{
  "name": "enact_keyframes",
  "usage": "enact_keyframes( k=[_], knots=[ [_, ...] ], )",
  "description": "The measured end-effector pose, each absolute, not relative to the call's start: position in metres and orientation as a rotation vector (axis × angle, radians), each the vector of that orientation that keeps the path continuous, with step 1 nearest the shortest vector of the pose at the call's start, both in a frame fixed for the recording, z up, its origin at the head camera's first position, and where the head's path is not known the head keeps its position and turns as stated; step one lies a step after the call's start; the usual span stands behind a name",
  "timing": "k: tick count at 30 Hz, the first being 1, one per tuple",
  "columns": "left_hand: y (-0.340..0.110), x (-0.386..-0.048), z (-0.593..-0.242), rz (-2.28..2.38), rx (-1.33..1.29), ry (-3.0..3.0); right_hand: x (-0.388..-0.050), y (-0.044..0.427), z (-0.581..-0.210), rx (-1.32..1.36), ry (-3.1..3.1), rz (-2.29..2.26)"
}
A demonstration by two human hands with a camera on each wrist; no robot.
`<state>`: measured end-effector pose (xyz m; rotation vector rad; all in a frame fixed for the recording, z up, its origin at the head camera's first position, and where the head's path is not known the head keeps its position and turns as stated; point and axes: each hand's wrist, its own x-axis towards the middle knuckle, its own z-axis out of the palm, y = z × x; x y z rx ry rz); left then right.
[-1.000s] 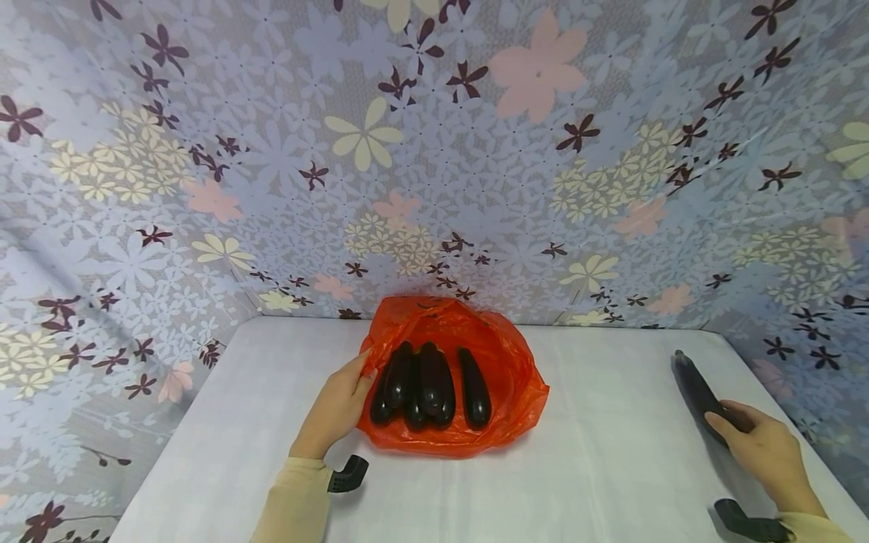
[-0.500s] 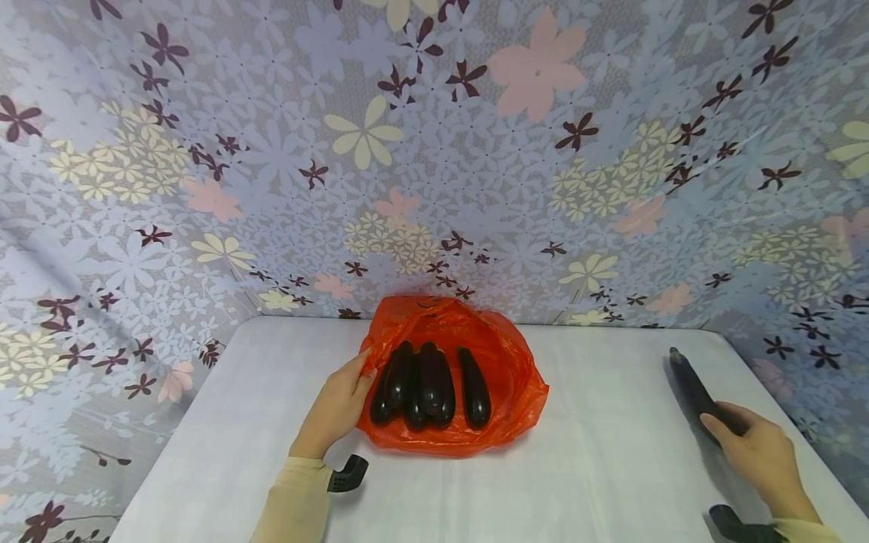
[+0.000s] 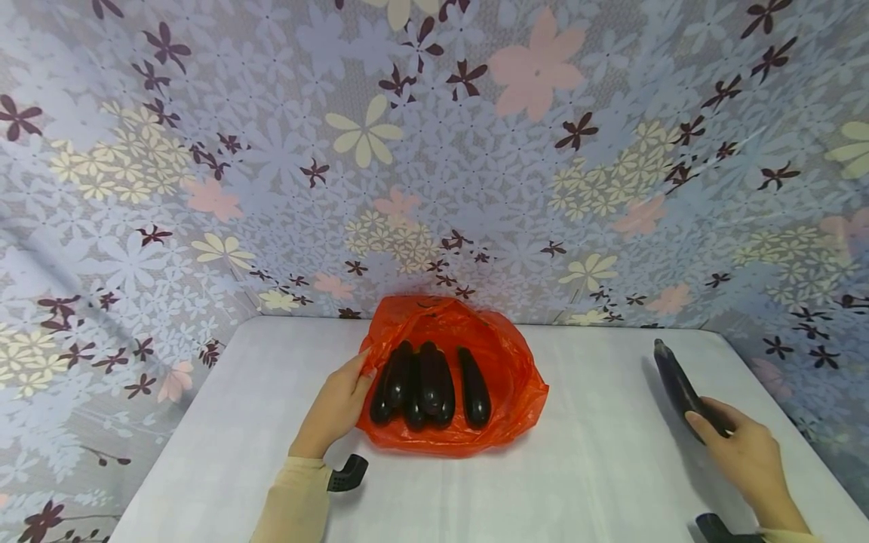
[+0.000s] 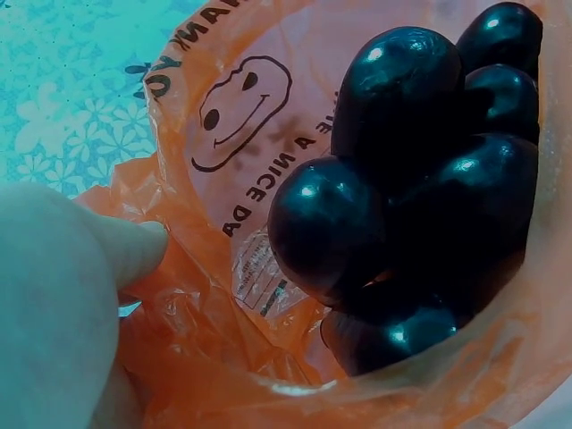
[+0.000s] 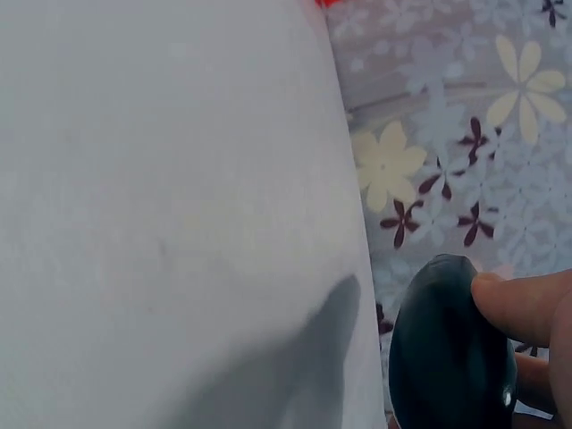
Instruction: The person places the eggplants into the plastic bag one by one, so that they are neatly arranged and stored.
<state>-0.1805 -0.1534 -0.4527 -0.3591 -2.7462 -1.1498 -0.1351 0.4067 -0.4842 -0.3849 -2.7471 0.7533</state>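
Note:
A red plastic bag point(image 3: 519, 385) stands with its mouth open on the table, and several dark glossy eggplants point(image 3: 477, 392) lie inside. At its left side my left hand point(image 3: 336, 407) pinches the rim. The left wrist view shows the thumb point(image 4: 134, 246) on the crumpled plastic, beside printed lettering and a smiling face. Away to the right, my right hand point(image 3: 745, 452) grips a single eggplant point(image 3: 679, 385) near its thick end, its stem end pointing away from me. In the right wrist view the fingers wrap this eggplant point(image 5: 447, 349), and the far fingertips are partly hidden.
White cloth covers the table point(image 3: 597, 467). A flower-patterned curtain point(image 3: 434, 151) rises behind it and along both sides. A black wrist mount point(image 3: 349, 473) sits on the left wrist, and another black mount point(image 3: 723, 528) on the right.
My right hand has moved left, carrying the eggplant with it. The left hand, the bag and the eggplants inside have kept their places.

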Motion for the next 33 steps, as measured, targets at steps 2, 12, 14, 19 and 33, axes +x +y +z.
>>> enact_keyframes(
  k=[2,12,14,19,33],
  knots=[
    [-0.154,-0.181,-0.453,-1.149,-0.365,-2.742,-0.132,0.402,-0.484,-0.342,-2.733,0.762],
    [-0.154,-0.181,-0.454,-1.152,-0.356,-2.754,-0.123,0.380,-0.479,-0.278,-2.701,0.831],
    [-0.154,-0.181,-0.454,-1.154,-0.355,-2.754,-0.121,0.377,-0.479,-0.274,-2.689,0.831],
    [-0.153,-0.181,-0.454,-1.162,-0.350,-2.755,-0.116,0.368,-0.475,-0.280,-2.690,0.851],
    [-0.153,-0.180,-0.453,-1.185,-0.330,-2.777,-0.102,0.343,-0.466,-0.291,-2.690,0.919]
  ],
)
